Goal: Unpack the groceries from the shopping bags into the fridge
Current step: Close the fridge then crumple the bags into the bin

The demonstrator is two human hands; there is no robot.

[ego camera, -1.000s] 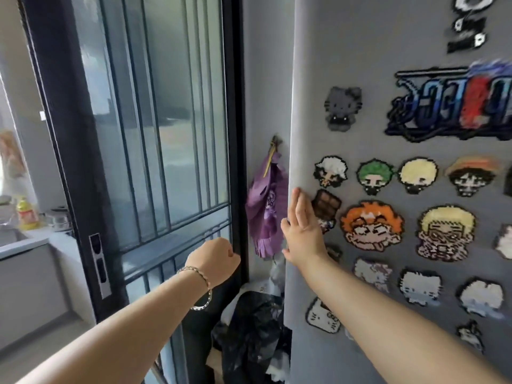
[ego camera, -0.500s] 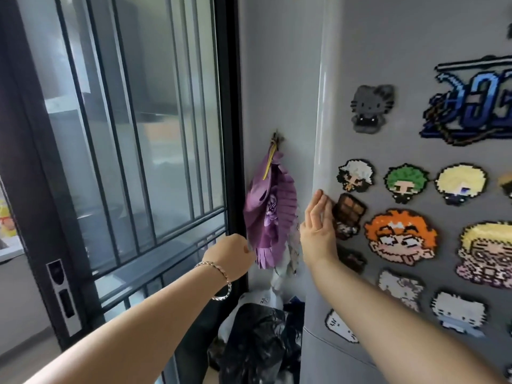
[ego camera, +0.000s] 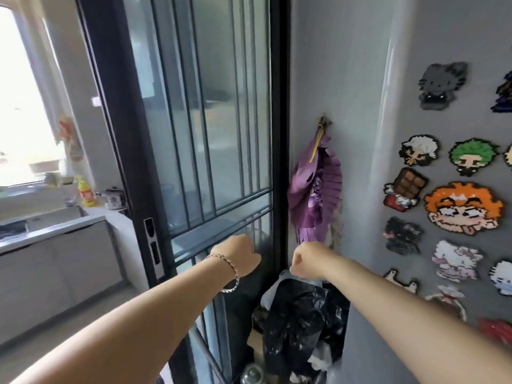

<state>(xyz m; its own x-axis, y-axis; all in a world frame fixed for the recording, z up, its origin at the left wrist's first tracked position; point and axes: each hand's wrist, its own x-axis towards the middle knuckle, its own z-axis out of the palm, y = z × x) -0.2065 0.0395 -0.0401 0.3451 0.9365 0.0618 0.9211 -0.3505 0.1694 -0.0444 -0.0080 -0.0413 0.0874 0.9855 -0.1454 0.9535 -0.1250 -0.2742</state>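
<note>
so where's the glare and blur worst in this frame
Head view: the window at far left is blown out to white; a glare streak runs down the rounded edge of the fridge; the lower-right magnets are smeared by blur; the wide lens bows the black door frame.

Glossy grey fridge door, crinkled shiny black plastic bag, seemingly cloth purple hanging.

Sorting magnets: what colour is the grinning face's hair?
The face magnet has orange hair; head view.
</note>
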